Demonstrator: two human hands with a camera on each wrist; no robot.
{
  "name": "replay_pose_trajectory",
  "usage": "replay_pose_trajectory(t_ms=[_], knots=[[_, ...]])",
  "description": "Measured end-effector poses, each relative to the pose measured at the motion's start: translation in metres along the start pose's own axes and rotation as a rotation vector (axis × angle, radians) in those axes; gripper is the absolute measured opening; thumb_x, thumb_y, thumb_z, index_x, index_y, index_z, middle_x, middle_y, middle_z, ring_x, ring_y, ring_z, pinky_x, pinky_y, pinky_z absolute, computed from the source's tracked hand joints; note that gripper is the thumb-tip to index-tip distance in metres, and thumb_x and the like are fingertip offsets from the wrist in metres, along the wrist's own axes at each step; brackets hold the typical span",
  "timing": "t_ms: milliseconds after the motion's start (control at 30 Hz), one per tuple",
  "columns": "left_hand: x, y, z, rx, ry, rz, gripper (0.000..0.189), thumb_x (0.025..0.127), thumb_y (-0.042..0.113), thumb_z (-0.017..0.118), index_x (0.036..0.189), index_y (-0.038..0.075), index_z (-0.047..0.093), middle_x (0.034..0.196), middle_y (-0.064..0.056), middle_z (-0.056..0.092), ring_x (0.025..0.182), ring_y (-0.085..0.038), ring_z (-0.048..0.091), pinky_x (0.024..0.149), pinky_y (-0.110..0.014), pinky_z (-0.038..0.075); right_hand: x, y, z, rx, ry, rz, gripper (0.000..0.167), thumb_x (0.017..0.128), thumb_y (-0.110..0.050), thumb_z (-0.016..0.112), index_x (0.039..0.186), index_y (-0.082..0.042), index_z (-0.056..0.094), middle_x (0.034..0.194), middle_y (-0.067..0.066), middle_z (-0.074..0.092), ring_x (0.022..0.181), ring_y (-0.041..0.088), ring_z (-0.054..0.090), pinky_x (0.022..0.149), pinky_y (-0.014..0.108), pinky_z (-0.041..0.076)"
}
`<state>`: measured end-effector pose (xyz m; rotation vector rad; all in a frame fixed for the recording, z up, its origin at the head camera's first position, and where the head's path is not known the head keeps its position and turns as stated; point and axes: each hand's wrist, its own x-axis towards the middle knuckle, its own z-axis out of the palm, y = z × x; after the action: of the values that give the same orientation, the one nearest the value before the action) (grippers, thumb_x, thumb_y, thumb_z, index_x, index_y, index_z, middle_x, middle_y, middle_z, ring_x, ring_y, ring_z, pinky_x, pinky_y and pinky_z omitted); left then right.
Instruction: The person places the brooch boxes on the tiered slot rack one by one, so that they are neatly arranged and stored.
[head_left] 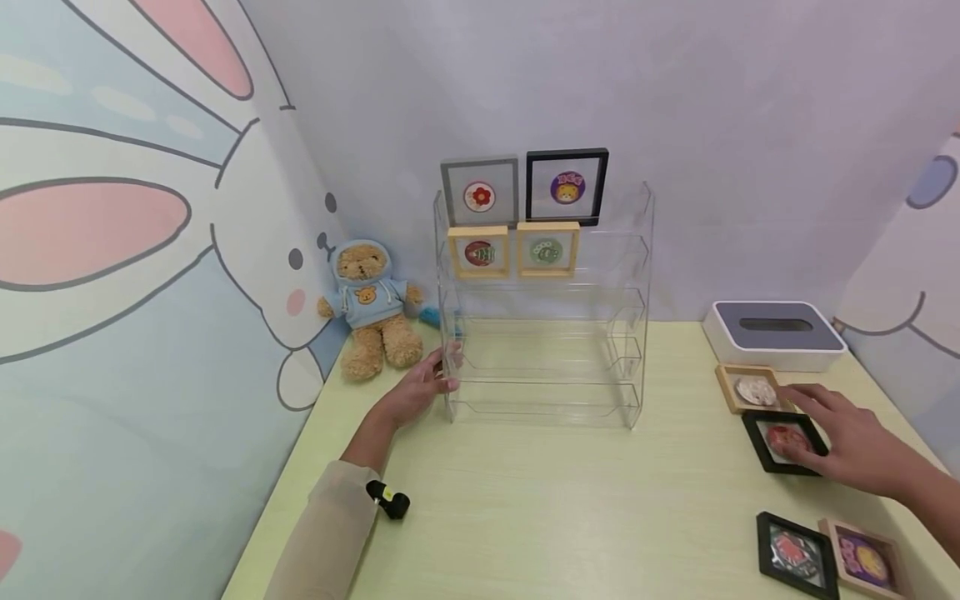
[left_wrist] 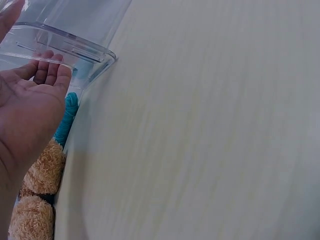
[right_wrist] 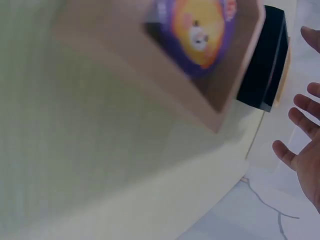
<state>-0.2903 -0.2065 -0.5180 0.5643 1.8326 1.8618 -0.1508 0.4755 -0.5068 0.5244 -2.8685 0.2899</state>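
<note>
My left hand (head_left: pixel 411 396) grips the left side of a clear acrylic tiered rack (head_left: pixel 543 396), its thumb at the front edge and fingers behind the side panel. On the rack's top tier stand a grey frame (head_left: pixel 480 193) and a black frame (head_left: pixel 567 187). Two wooden frames (head_left: pixel 480 252) with round badges stand one tier down. My right hand (head_left: pixel 858 437), fingers spread and holding nothing, hovers over a black frame with a red badge (head_left: pixel 786 439). Its fingertips reach toward a wooden frame with a whitish badge (head_left: pixel 753 390).
Nearer the front right lie a black frame (head_left: pixel 795 552) and a pinkish wooden frame (head_left: pixel 864 560). A white tissue box (head_left: pixel 772 333) stands at the back right. A teddy bear (head_left: pixel 372 304) sits left of the rack, beside a small blue object (head_left: pixel 430 317). Walls border the table's back and sides.
</note>
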Motion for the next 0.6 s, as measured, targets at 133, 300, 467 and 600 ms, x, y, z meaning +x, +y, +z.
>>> replay_pose_trajectory(t_ms=[133,300,467,600], knots=[[0.0,0.001,0.0,-0.003,-0.002,0.003,0.09,0.108,0.017,0.069,0.179,0.011,0.014,0.184,-0.025,0.01,0.171,-0.038,0.009,0.131,-0.061,0.021,-0.009,-0.001,0.007,0.031,-0.066,0.063,0.109,0.081,-0.045,0.096,0.167,-0.003,0.043,0.15,0.028,0.049,0.121,0.061,0.058,0.086,0.082,0.049],[-0.001,0.003,0.001,-0.01,-0.004,0.0,0.091,0.108,0.018,0.069,0.179,0.012,0.013,0.184,-0.024,0.01,0.172,-0.038,0.008,0.132,-0.062,0.02,-0.018,-0.003,0.013,0.059,-0.066,0.09,0.117,0.076,-0.047,0.1,0.169,-0.006,0.041,0.149,0.026,0.048,0.121,0.054,0.056,0.086,0.079,0.05],[-0.001,0.004,0.001,-0.012,0.0,-0.005,0.091,0.108,0.019,0.07,0.179,0.012,0.012,0.184,-0.024,0.01,0.172,-0.038,0.008,0.132,-0.062,0.018,-0.022,-0.002,0.017,0.031,-0.036,0.08,0.124,0.068,-0.048,0.105,0.169,-0.008,0.044,0.143,0.022,0.05,0.115,0.043,0.054,0.088,0.051,0.051],[-0.001,0.002,0.0,-0.011,0.001,-0.008,0.091,0.108,0.018,0.069,0.179,0.013,0.012,0.184,-0.024,0.01,0.172,-0.038,0.008,0.133,-0.062,0.018,-0.025,0.0,0.02,0.016,-0.012,0.071,0.118,0.064,-0.048,0.107,0.158,-0.003,0.053,0.138,0.021,0.051,0.112,0.037,0.05,0.087,0.028,0.035]])
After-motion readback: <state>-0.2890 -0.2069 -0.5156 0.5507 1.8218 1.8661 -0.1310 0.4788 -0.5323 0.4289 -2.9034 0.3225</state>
